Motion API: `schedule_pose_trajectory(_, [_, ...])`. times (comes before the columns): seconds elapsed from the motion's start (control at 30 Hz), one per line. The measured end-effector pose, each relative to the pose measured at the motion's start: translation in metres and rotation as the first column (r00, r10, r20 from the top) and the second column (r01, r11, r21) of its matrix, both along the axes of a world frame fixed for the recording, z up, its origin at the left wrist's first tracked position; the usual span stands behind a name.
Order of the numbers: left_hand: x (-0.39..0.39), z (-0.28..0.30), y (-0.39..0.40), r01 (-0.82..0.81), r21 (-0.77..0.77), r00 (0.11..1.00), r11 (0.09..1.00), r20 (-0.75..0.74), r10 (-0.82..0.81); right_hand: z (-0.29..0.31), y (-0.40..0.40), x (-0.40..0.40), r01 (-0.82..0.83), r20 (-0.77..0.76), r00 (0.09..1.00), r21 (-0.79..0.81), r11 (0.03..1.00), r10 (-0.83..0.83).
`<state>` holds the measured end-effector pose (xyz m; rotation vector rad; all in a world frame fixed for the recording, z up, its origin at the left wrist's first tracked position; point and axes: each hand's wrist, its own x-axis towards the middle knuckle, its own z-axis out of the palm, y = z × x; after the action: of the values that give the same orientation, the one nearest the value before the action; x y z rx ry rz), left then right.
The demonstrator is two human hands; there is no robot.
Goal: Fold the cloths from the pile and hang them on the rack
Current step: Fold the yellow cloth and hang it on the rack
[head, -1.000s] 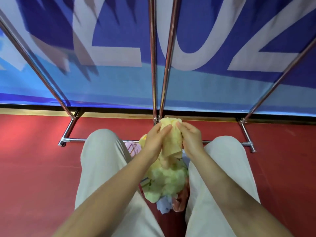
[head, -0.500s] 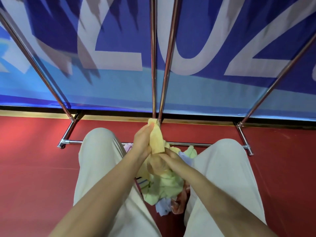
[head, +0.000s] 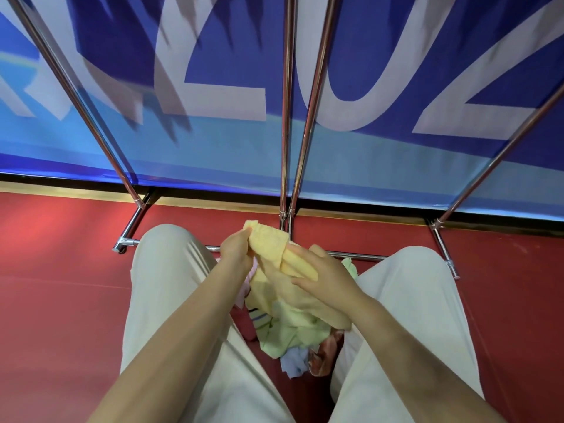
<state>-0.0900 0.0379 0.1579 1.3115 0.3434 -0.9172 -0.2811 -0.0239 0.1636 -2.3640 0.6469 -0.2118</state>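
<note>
Person sits on red floor (head: 61, 300), knees apart, w/ cloth pile (head: 290, 337) between legs. Yellow cloth (head: 270, 247) is held up above pile, stretched between both hands, just in front of rack (head: 287, 117) base. Left hand (head: 236, 250) is closed, pinching cloth's top-left corner btwn thumb & fingers. Right hand (head: 323, 274) grips cloth's right part: thumb over top, fingers spread & curled round a fold; cloth trails down under that hand toward pile. Hands are near each other, left slightly higher. Pile holds pale green, light blue, pink & orange-red pieces; a green bit pokes out beside right wrist. Rack's chrome poles rise from floor bars, two centre poles straight ahead of hands. Blue banner (head: 213, 148) w/ big white letters stands behind rack.
</note>
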Motion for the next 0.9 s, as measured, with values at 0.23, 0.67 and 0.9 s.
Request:
schedule_pose_trajectory(0.23, [-0.008, -0.009, 0.012, 0.179, 0.139, 0.864, 0.974, 0.451, -0.223, 0.003, -0.001, -0.002, 0.207, 0.219, 0.923, 0.407, 0.89, -0.315])
schedule_pose_trajectory(0.67, [-0.055, 0.004, 0.012, 0.672, 0.019, 0.67, 0.74, 0.411, -0.618, 0.004, -0.008, 0.003, 0.169, 0.134, 0.753, 0.907, 0.386, -0.644])
schedule_pose_trajectory(0.9, [-0.051, -0.004, 0.011, 0.686, 0.117, 0.564, 0.718, 0.538, -0.626, -0.003, -0.016, 0.001, 0.159, 0.067, 0.759, 0.946, 0.284, -0.648])
